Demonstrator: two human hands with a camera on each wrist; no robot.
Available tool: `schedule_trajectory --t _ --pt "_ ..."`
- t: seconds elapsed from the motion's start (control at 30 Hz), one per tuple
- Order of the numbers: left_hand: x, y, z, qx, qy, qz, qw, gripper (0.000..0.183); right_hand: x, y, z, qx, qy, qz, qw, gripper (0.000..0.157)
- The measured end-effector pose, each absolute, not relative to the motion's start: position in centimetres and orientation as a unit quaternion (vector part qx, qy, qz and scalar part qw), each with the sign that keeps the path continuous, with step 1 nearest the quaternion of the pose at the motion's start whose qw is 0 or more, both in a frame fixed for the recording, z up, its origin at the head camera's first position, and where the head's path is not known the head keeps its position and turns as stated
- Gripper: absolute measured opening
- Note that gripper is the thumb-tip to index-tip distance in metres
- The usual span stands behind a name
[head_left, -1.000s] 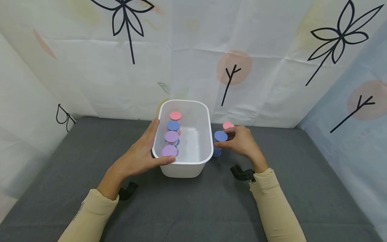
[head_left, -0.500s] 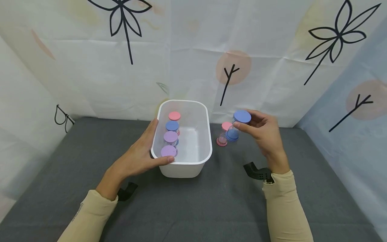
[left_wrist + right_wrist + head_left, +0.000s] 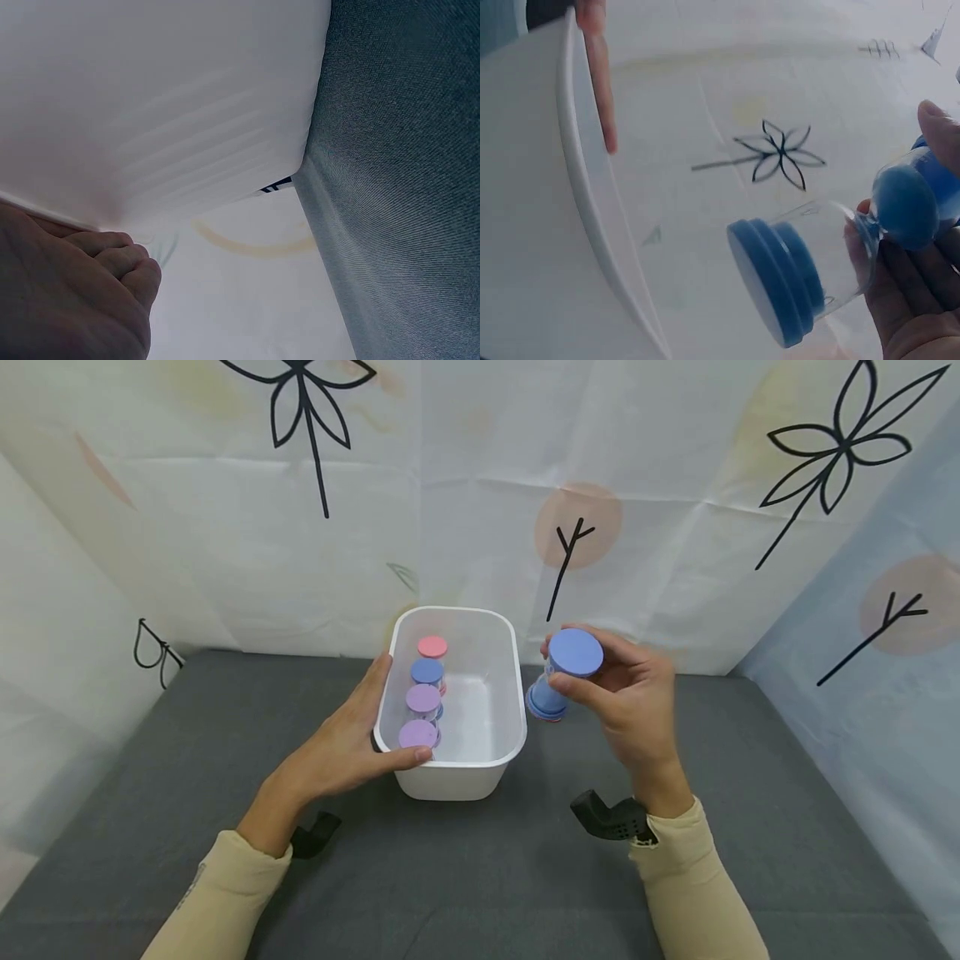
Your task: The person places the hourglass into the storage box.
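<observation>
My right hand (image 3: 637, 697) holds a blue-capped sand timer (image 3: 575, 653) right of the bin, tilted, between thumb and fingers. In the right wrist view, the sand timer (image 3: 780, 277) has a clear lower bulb, with blue sand in the bulb by the fingers. My left hand (image 3: 337, 743) grips the left front corner of a white plastic bin (image 3: 453, 781), thumb over the front rim and fingers along the left side. Inside the bin, along its left wall, stand a pink-capped timer (image 3: 432, 647), a blue-capped timer (image 3: 427, 672) and two purple-capped timers (image 3: 423, 698).
The bin stands on a grey cloth-covered table (image 3: 465, 877). Behind it hangs a white cloth (image 3: 480, 527) with leaf and tree prints. A black wrist mount (image 3: 611, 817) sits on the right wrist, another wrist mount (image 3: 315, 835) on the left.
My right hand lifts the blue sand timer from beside the bin, swings it right, then back left. The pink timer behind it is now mostly hidden. The left hand stays put.
</observation>
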State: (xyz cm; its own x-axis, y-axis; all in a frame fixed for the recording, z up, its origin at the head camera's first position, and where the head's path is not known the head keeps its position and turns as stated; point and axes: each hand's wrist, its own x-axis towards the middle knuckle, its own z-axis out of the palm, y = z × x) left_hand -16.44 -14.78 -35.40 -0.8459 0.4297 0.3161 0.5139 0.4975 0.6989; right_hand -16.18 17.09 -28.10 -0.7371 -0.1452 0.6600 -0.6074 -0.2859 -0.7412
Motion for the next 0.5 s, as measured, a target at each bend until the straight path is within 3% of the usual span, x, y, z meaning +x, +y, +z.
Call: schedule_trajectory --t 0.23,0.5 --pt "-16.5 -14.7 -35.4 -0.273 -0.863 -0.422 0.05 0.123 -15.6 15.2 -28.9 0.353 -0.596 0.702 0.162 0.054" --pt "-16.6 -14.7 -35.4 -0.275 -0.862 -0.423 0.048 0.122 -16.4 13.1 -31.3 0.334 -0.634 0.689 0.105 0.051"
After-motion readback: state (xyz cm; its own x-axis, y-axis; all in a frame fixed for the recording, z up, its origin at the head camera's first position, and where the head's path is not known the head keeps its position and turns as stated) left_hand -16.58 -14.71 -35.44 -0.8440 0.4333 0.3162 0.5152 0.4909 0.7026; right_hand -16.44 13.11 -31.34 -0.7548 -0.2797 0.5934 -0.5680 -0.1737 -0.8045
